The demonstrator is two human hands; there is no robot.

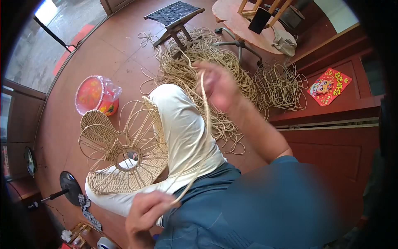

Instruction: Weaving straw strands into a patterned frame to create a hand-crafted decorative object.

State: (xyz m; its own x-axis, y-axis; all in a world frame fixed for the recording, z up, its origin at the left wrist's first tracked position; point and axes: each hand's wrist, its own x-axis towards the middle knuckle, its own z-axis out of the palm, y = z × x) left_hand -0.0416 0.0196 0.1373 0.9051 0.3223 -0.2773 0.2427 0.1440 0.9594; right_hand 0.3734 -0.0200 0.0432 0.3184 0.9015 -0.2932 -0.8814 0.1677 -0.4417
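A pale straw cord stretches in a slack double line between my two hands. My left hand, low over my lap, pinches its lower end between thumb and fingers. Raised over the coils on the far side of my knee, my right hand is closed around the upper part, its fingers somewhat blurred by motion. Across my legs lies a partly woven straw piece, with a round central ring, looped spokes and several densely woven petal-shaped panels. Neither hand touches this piece.
A large heap of loose cord covers the floor beyond my knee. Around it stand a woven-seat folding stool and a wooden-topped table on a metal base. A lined red bucket is at left, near a black round base.
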